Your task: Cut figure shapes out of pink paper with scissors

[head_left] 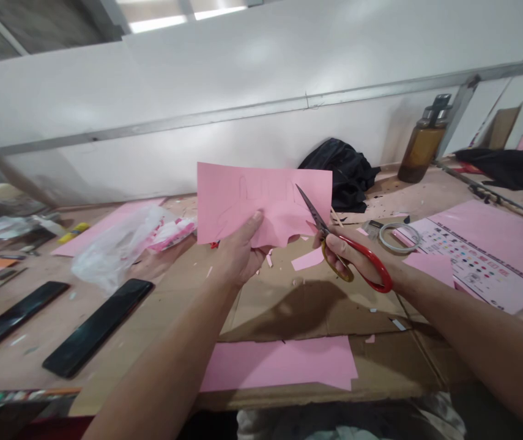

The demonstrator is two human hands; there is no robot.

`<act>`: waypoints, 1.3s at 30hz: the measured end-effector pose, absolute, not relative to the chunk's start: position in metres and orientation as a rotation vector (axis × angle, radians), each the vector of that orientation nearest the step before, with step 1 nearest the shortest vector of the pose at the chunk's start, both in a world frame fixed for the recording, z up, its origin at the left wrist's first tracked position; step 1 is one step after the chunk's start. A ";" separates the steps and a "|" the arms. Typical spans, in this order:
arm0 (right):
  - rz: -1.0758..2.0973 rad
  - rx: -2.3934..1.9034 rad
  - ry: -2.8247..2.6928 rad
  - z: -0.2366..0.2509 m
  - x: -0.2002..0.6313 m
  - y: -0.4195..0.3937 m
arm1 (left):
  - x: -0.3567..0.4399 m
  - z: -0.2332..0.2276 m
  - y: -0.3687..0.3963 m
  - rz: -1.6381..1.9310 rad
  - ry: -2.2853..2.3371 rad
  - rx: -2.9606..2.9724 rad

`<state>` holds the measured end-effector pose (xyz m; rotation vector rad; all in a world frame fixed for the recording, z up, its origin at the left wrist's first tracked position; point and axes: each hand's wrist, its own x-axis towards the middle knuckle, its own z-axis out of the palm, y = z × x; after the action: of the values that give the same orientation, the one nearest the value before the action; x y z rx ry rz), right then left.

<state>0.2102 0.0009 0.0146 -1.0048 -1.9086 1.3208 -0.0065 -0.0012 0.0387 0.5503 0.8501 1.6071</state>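
Paper [247,198], a pink sheet, stands upright above the cardboard [316,305] in front of me, pinched at its lower edge by my left hand [238,253], thumb on the near face. My right hand [350,256] is clenched through the red loops of the scissors [334,241], whose blades are parted with the tips on the sheet's right part, beside a faint pencilled outline.

To cut this well, I judge I should keep the sheet taut near the blades, so it does not buckle, and turn the paper with my left hand rather than twist the scissors. Long bites with the inner part of the blades would give a smoother edge than snips with the tips. My left thumb sits close to the lower cut edge, so I would keep it clear of the line.

By my count: one pair of scissors, one sheet in hand, one more pink sheet [279,363] lying at the near edge of the cardboard, and one small pink offcut [307,260] beneath the blades, with tiny scraps I cannot count. Two dark flat phones [98,327] lie well to the left, one tape roll [399,237] sits just beyond my right hand, and one brown bottle [426,140] stands by the wall.
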 end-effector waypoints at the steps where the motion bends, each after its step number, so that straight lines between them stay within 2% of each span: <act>1: 1.321 -1.003 -1.907 0.014 0.210 0.001 | -0.007 0.039 -0.001 1.606 0.849 0.545; 39: 1.318 -0.984 -1.937 0.018 0.211 0.000 | -0.010 0.035 0.002 1.598 0.869 0.604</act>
<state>0.2107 -0.0001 0.0182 -0.9843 -1.9367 1.3184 -0.0101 0.0018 0.0355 0.6036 0.8690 1.5975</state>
